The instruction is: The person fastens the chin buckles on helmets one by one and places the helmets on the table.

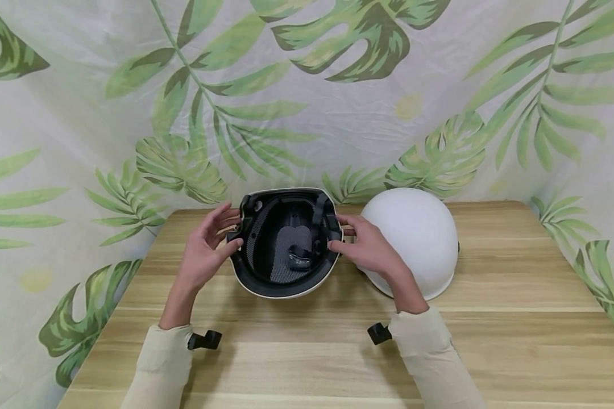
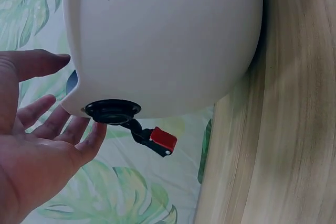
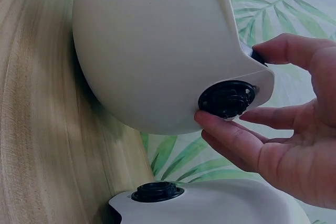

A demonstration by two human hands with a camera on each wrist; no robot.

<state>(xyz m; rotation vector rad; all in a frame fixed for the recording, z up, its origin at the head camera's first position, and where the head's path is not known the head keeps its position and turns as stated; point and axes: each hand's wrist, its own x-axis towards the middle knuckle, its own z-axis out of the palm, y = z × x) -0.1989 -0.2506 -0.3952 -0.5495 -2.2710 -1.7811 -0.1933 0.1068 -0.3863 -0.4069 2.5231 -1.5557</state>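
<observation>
A white helmet (image 1: pixel 285 288) lies upside down on the table, its black padded lining (image 1: pixel 256 250) facing up. My left hand (image 1: pixel 203 245) holds its left rim, thumb at the edge and fingers along the outer shell. On the opposite side, my right hand (image 1: pixel 372 245) grips the rim, with the thumb on the black inner edge. The right fingers lie beside a round black side knob (image 3: pixel 227 99). Below the knob (image 2: pixel 113 111) on the left side hangs a black strap with a red-and-black buckle (image 2: pixel 164 139).
A second white helmet (image 1: pixel 414 238) sits dome up on the wooden table (image 1: pixel 297 363), just right of the first and partly behind my right forearm. Leaf-patterned cloth (image 1: pixel 307 113) hangs behind the table. Black mounts (image 1: pixel 204 339) stick out from both sleeves.
</observation>
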